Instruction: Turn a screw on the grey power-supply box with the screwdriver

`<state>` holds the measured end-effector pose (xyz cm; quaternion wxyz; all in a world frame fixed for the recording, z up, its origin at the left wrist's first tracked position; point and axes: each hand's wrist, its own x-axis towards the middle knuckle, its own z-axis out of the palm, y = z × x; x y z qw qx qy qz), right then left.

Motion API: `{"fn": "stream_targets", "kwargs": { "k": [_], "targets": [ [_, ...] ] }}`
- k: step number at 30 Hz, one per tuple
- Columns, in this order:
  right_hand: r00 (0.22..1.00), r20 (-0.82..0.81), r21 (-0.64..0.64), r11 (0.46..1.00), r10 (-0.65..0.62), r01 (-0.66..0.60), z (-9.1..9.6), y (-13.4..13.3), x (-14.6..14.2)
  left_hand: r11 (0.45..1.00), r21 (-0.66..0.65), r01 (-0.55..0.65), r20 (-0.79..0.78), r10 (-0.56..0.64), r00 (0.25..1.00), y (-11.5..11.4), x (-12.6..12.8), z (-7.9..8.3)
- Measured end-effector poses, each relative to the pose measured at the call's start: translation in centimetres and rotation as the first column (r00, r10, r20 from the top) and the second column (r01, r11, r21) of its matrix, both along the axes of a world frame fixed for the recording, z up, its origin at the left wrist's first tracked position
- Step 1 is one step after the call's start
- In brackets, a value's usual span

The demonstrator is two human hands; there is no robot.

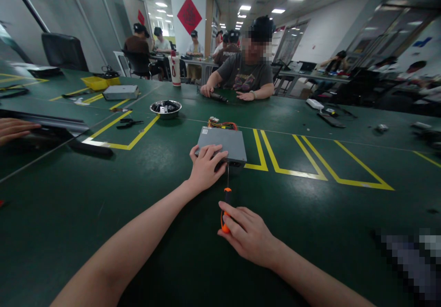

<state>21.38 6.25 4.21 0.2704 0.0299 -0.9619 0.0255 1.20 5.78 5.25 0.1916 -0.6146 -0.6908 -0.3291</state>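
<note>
The grey box [222, 141] looks matt metal; beyond it, left, a glossy metal bowl [166, 115]; before it, a plastic-handled screwdriver [227, 196]; beneath it, smooth tabletop [155, 169].

The box [229, 140] lies on the table [138, 178]; screwdriver [228, 196] before it; wires [225, 125], seemingly, just behind; bowl [165, 115] behind and left.

On the counter [69, 206] we count two grey boxes [227, 138], one steel bowl [165, 115], one yellow tray [98, 83] and one bottle [175, 70]. We also count one orange-and-black screwdriver [228, 196] and two hands of our own: one left hand [206, 162], one right hand [250, 237].
</note>
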Motion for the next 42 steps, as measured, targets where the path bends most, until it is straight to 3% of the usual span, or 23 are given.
{"fn": "stream_targets", "kwargs": {
  "k": [7, 14, 19, 23, 31, 38, 42],
  "targets": [
    [0.993, 0.117, 0.008, 1.0, -0.018, 0.017, 1.1, -0.2, -0.1, 1.0, 0.003, -0.002, 0.0, 0.002, 1.0, 0.0, 0.1, 0.0],
    [0.999, -0.048, 0.025, 1.0, -0.006, 0.007, 0.5, 0.0, 0.0, 1.0, 0.001, 0.003, 0.001, -0.003, 1.0, -0.1, 0.1, 0.1],
    [1.0, -0.002, -0.043, 0.999, 0.0, 0.0, 0.8, 0.0, 0.0, 1.0, -0.004, 0.0, 0.008, 0.0, 1.0, 0.0, 0.1, 0.0],
    [0.998, 0.063, 0.004, 1.0, -0.029, 0.029, 1.4, -0.1, 0.0, 1.0, 0.002, 0.0, 0.01, 0.0, 1.0, 0.0, 0.1, 0.0],
    [0.996, -0.083, -0.021, 1.0, -0.014, 0.012, 0.1, 0.4, 0.3, 1.0, 0.002, -0.002, 0.009, 0.002, 1.0, 0.0, 0.0, 0.0],
    [0.995, 0.09, 0.015, 0.999, -0.037, 0.036, 1.1, -0.1, 0.3, 1.0, 0.019, -0.001, 0.01, 0.001, 1.0, 0.0, 0.1, 0.0],
    [0.999, -0.026, 0.032, 0.999, -0.018, 0.019, 0.7, 0.3, 0.3, 1.0, 0.015, -0.004, 0.007, 0.004, 1.0, 0.0, 0.1, 0.0]
  ]
}}
